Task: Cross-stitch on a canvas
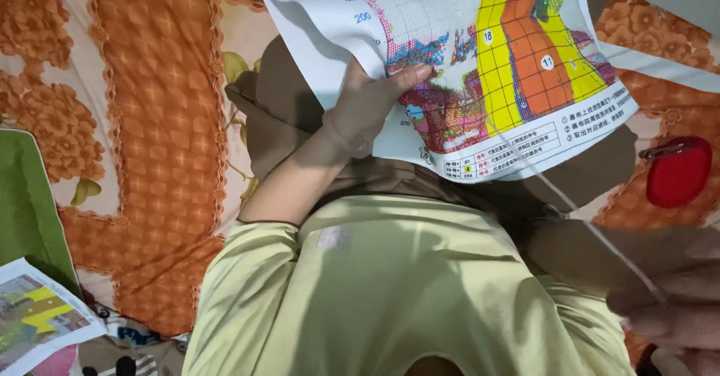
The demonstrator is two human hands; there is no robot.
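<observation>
The left hand (369,104) sat just above the middle of the frame, gripping the lower left edge of a cross-stitch canvas (480,53), thumb laid flat across the printed face and the fingers tucked behind the cloth. The canvas filled the upper centre and upper right of the frame, tilted, its white border curling at the left; bright yellow, orange, pink and blue blocks covered the gridded surface, and a small printed key ran along its lower edge.

A pale thread (577,211) ran from the lower part of the canvas down towards the lower right corner, drawn taut. There the right hand (660,286) was close to the lens and blurred, fingers pinched together on the end of that thread; whether a needle was between them could not be made out.

The person wore a pale yellow top (390,293), which took up the bottom centre, with brown cloth over the lap beneath the canvas. An orange floral bedcover (150,121) lay underneath everything. A red oval case (679,172) rested on it at the right edge. At the lower left corner lay a printed pattern sheet (37,316), beside a green cushion (26,203)
</observation>
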